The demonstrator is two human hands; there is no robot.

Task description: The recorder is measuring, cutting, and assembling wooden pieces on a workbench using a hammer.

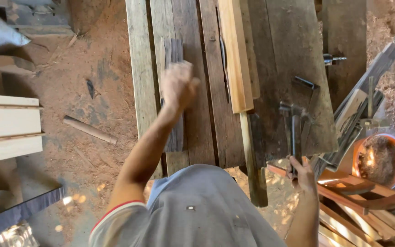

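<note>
**Mia:** Where is the left hand [178, 87]?

**Ben:** It is up on the bench [280, 55], stretched out far from the body. It lies on a thin dark strip [173, 52] of wood. The hand looks curled up like a fist, but it is blurry, so I cannot tell if it grips the strip or just presses on it.

**Mia:** And the right hand [302, 174]?

**Ben:** It is at the near edge of the bench, low and close to the body. Its fingers are wrapped around the handle of a hammer [295, 130]. The hammer lies flat on the bench, with its head pointing away from the person.

**Mia:** What else is on the bench?

**Ben:** A long light board [235, 55] lies in the middle of the bench, between the two hands. A dark stick [253, 160] pokes out from under it and hangs over the near edge. A bent metal piece [309, 91] sits on the bench just past the hammer.

**Mia:** What is around the bench?

**Ben:** To the right of the bench is an orange bucket [379, 160] with brown stuff in it, and a pile of wood scraps [357, 114]. To the left of the bench is dusty floor with a short peg [89, 130] on it, and pale planks [8, 128] cut off by the picture edge.

**Mia:** Is anything hidden?

**Ben:** Yes. The grey shirt [197, 215] covers the near end of the bench.
</note>
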